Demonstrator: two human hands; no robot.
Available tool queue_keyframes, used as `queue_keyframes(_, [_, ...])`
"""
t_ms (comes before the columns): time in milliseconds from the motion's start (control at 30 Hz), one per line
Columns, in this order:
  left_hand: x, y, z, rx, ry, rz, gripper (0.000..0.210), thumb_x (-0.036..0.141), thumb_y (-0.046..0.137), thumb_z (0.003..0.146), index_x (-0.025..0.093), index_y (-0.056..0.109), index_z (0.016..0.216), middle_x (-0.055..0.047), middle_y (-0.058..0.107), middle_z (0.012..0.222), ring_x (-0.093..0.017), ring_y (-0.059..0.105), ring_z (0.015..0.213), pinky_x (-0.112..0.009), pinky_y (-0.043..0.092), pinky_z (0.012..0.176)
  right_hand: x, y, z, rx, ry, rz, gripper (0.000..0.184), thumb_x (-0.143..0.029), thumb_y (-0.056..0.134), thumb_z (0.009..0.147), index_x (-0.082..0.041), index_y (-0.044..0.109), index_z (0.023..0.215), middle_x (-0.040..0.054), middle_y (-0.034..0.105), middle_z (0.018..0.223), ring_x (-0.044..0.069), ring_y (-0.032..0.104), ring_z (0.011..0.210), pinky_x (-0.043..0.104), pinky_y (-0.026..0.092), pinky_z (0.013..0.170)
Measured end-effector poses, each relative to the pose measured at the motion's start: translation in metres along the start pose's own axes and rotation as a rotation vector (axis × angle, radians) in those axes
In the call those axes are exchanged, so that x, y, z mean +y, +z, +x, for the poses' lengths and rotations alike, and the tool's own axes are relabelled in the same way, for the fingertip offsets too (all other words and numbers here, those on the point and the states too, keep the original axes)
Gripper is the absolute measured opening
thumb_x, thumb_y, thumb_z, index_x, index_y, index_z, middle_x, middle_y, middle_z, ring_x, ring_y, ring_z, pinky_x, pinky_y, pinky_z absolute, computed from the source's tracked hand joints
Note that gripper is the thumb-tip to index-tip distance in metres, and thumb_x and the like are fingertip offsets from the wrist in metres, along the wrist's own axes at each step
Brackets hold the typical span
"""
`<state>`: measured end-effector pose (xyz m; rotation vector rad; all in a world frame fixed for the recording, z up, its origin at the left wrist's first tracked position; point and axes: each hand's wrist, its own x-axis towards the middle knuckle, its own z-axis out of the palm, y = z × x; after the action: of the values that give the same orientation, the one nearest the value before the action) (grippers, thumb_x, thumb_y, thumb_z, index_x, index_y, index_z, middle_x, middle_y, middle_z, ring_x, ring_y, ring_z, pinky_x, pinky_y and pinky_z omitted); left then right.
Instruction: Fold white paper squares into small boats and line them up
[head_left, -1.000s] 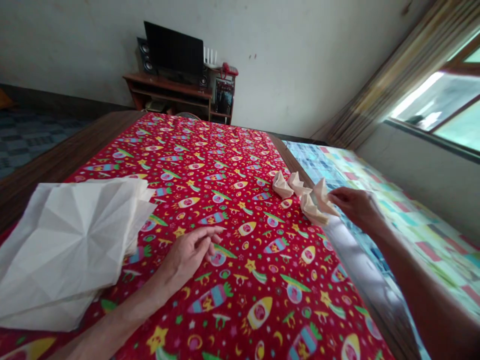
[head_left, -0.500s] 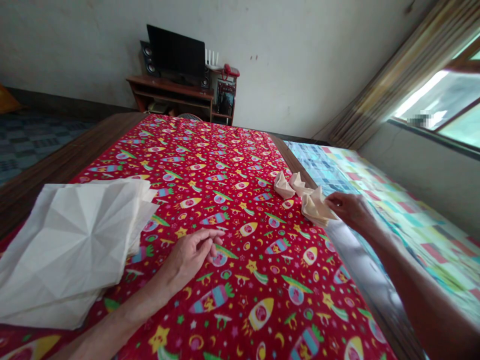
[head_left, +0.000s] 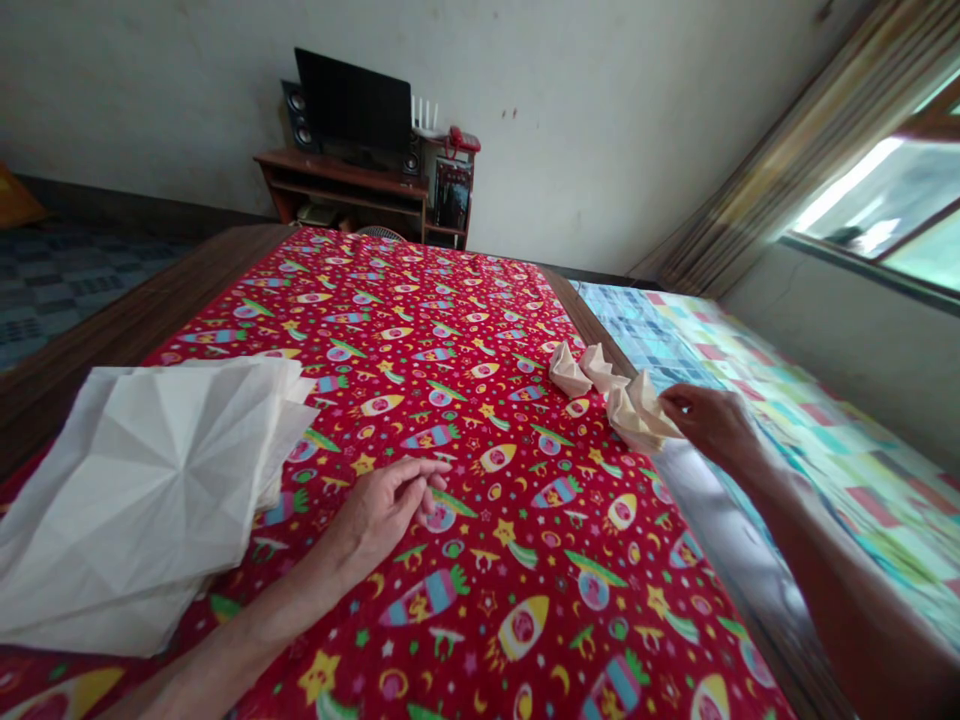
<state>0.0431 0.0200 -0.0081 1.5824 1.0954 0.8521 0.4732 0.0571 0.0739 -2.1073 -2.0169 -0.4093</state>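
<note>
My right hand [head_left: 712, 425] pinches the right-hand point of a cream folded paper piece [head_left: 634, 420] near the right edge of the red cloth [head_left: 487, 540]. This piece has peaked corners, like a small paper boat. Just beyond it sit two similar folded paper pieces, one to the left [head_left: 568, 370] and one to the right [head_left: 600, 368]. My left hand [head_left: 397, 495] rests on the cloth with loosely bent fingers and nothing in it. To its left lies a stack of creased white paper sheets [head_left: 165, 470], the top one marked with radiating folds.
The cloth, printed with rockets and stars, covers a table with a dark wooden edge [head_left: 187, 290]. A patterned bed surface [head_left: 750, 370] lies to the right, below a curtained window. Against the far wall stands a desk [head_left: 345, 185] with a monitor [head_left: 352, 100] and speakers.
My right hand and the folded paper piece it pinches have shifted slightly to the right. My left hand and the paper stack have stayed put.
</note>
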Motion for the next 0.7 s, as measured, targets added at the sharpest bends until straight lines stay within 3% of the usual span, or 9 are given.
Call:
queue_keyframes(333, [-0.001, 0.0, 0.001, -0.004, 0.003, 0.016, 0.036, 0.031, 0.042, 0.085, 0.013, 0.065, 0.105, -0.003, 0.067, 0.076, -0.008, 0.056, 0.05, -0.018, 0.046, 0.05, -0.008, -0.004, -0.004, -0.103, 0.065, 0.106, 0.022, -0.027, 0.049, 0.08, -0.014, 0.067, 0.081, 0.0095, 0.07, 0.073, 0.016, 0.06, 0.062, 0.025, 0.038, 0.057])
queue_keyframes(533, [0.001, 0.0, 0.001, -0.01, 0.014, 0.027, 0.035, 0.03, 0.042, 0.085, 0.013, 0.065, 0.105, -0.003, 0.067, 0.076, -0.009, 0.057, 0.05, -0.019, 0.047, 0.05, -0.012, -0.004, -0.003, -0.12, 0.027, 0.119, 0.022, -0.026, 0.047, 0.078, -0.015, 0.066, 0.079, 0.01, 0.07, 0.075, 0.017, 0.061, 0.063, 0.026, 0.038, 0.058])
queue_keyframes(700, [0.01, -0.001, 0.0, -0.016, 0.0, 0.027, 0.035, 0.031, 0.043, 0.083, 0.013, 0.066, 0.101, -0.004, 0.067, 0.075, -0.009, 0.058, 0.05, -0.019, 0.048, 0.05, -0.006, 0.008, -0.002, -0.142, -0.032, 0.123, 0.029, -0.038, 0.048, 0.081, -0.018, 0.068, 0.08, 0.0069, 0.07, 0.072, 0.017, 0.06, 0.06, 0.025, 0.036, 0.055])
